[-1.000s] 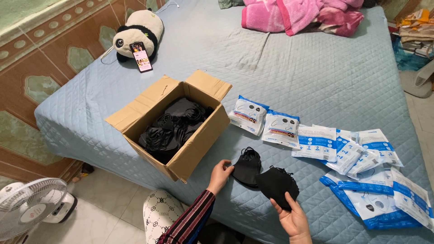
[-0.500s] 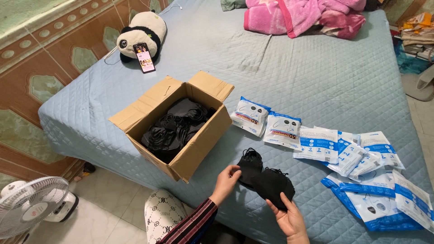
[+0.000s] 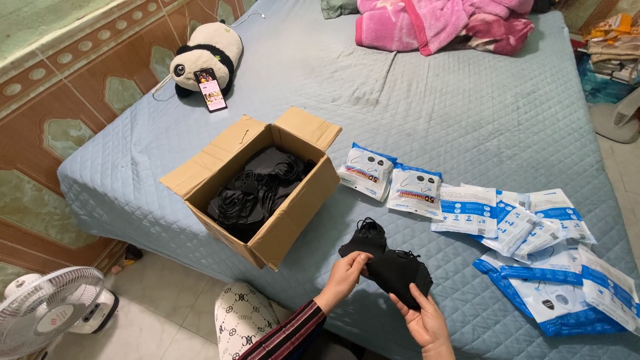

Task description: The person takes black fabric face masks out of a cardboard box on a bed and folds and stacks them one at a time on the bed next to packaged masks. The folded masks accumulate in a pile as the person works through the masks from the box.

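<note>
Gripping stacked black masks [image 3: 390,267] between left hand [image 3: 347,275] and right hand [image 3: 421,319], beside cardboard box [image 3: 297,213]

Black masks [image 3: 390,267], quilted blue bedspread [image 3: 433,107]

Person is standing at the edge of a bed [image 3: 467,113] covered with a light blue quilted sheet, holding a stack of black face masks [image 3: 393,267] between both hands. Left hand [image 3: 347,273] is gripping the stack's left side, right hand [image 3: 421,319] is cupping it from below right. An open cardboard box [image 3: 293,200] is sitting just left of the hands, filled with loose black masks [image 3: 257,190]. White-and-blue mask packets [image 3: 520,227] are lying in a row and a pile to the right. A panda plush [image 3: 207,57] is propping up a phone [image 3: 211,89] near the far corner. A pink blanket [image 3: 447,23] is bunched at the top. A white fan [image 3: 50,310] is standing on the floor, bottom left.
</note>
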